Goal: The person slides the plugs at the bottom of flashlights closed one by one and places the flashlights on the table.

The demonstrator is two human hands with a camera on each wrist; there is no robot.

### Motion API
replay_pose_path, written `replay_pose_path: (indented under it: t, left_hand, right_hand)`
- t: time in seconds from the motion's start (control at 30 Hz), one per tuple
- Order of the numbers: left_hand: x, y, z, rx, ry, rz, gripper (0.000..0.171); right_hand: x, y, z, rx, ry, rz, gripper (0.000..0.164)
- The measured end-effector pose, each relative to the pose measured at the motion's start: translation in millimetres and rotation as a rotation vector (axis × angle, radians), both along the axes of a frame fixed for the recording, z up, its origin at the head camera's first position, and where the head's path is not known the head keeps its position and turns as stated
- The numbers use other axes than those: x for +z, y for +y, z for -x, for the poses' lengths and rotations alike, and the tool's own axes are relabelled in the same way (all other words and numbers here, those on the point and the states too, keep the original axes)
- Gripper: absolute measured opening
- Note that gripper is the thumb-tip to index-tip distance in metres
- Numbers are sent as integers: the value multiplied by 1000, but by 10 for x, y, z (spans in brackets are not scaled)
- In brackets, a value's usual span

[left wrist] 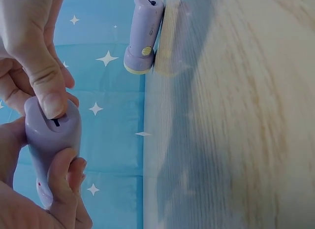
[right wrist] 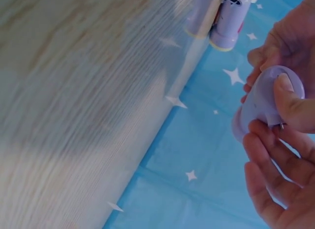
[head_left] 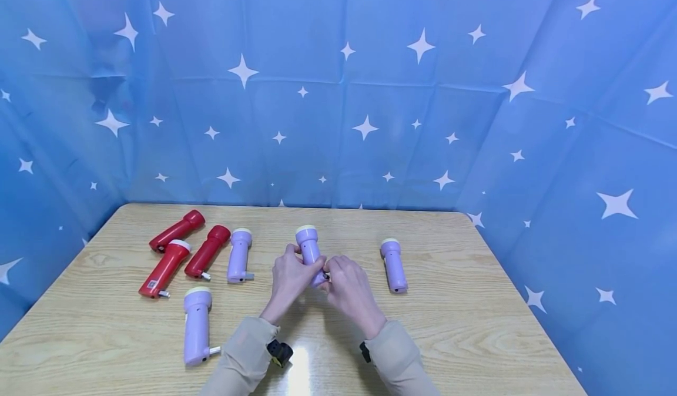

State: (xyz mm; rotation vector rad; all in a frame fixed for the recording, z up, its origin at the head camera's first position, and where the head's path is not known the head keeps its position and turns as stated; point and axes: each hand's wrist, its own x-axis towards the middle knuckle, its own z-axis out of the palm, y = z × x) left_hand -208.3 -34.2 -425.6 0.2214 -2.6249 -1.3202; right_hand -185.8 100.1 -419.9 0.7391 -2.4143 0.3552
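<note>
A light purple flashlight [head_left: 308, 244] with a pale rim is held above the middle of the table, its lamp end pointing away. My left hand [head_left: 289, 275] grips its body. At the tail end, my right hand [head_left: 349, 287] pinches it. The left wrist view shows the right thumb [left wrist: 51, 105] pressing beside a dark slot in the flashlight's tail [left wrist: 37, 123]. In the right wrist view, small metal prongs [right wrist: 281, 126] stick out by the right fingers [right wrist: 266, 147]; the fingers partly hide them.
To the right lies another purple flashlight [head_left: 394, 265]. On the left are two purple flashlights, one farther back [head_left: 240, 258] and one nearer [head_left: 197, 328], both with side plugs out. Three red flashlights [head_left: 168, 267] lie at the far left. A starry blue curtain [head_left: 338, 120] hangs behind the wooden table [head_left: 476, 325].
</note>
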Motion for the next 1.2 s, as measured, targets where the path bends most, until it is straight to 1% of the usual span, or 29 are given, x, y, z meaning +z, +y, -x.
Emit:
replay_pose_path:
  t: [0.43, 0.67, 0.83, 0.93, 1.03, 1.1, 1.13, 1.2]
  left_hand:
    - [16, 25, 29, -2, -3, -3, 57]
    - [7, 18, 35, -21, 2, -10, 57]
    - [0, 2, 48, -19, 9, -13, 55]
    - [-15, -8, 59, -22, 14, -15, 54]
    - [-29, -13, 69, -37, 6, -26, 54]
    - [-34, -17, 81, -48, 6, -27, 54]
    - [-36, -22, 88, -50, 6, -28, 55]
    - [-33, -33, 99, -50, 2, -30, 55]
  right_hand:
    - [-1, 14, 19, -7, 57, -20, 37]
    - [-19, 30, 13, -6, 46, -61, 39]
    - [-34, 39, 21, 14, 34, -77, 41]
    - [-35, 60, 33, 35, -20, -83, 42]
    - [-29, 125, 51, 36, -151, -92, 49]
    - [-20, 202, 70, 10, -248, -85, 54]
    - [-11, 250, 83, -6, -283, -76, 55]
    - [-2, 360, 124, -51, -317, -50, 54]
